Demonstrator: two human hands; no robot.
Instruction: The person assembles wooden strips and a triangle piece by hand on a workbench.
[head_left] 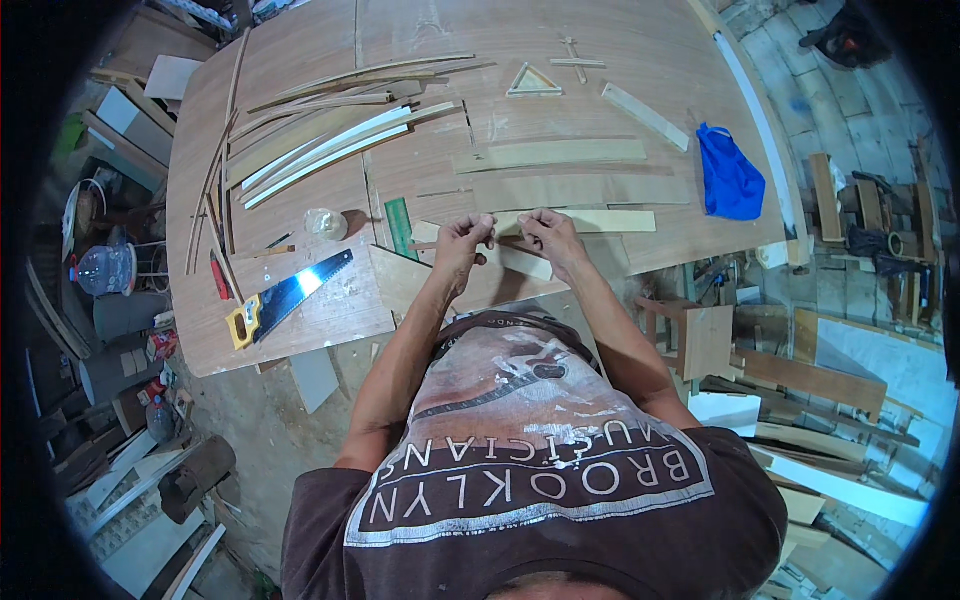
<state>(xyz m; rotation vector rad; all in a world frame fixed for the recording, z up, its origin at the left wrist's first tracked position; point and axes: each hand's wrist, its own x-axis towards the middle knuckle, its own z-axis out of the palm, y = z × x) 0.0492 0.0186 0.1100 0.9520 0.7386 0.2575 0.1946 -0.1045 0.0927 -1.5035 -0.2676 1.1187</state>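
My left hand [465, 245] and right hand [550, 240] are raised close together over the table's near side, both with fingers pinched; what sits between the fingertips is too small to make out. Beneath and beside them lie pale flat wooden strips [610, 220]. A green ruler-like piece [398, 225] lies left of my left hand. Farther left are a handsaw with yellow handle [300, 295], blade flat on the table, and a small translucent container [325, 225].
The wooden table [400, 40] holds several long thin strips [330, 140] at left, a small triangle frame [533, 92], a wooden cross [570, 62] and a blue cloth bag [730, 175]. Offcuts and boards [820, 390] crowd the floor on both sides.
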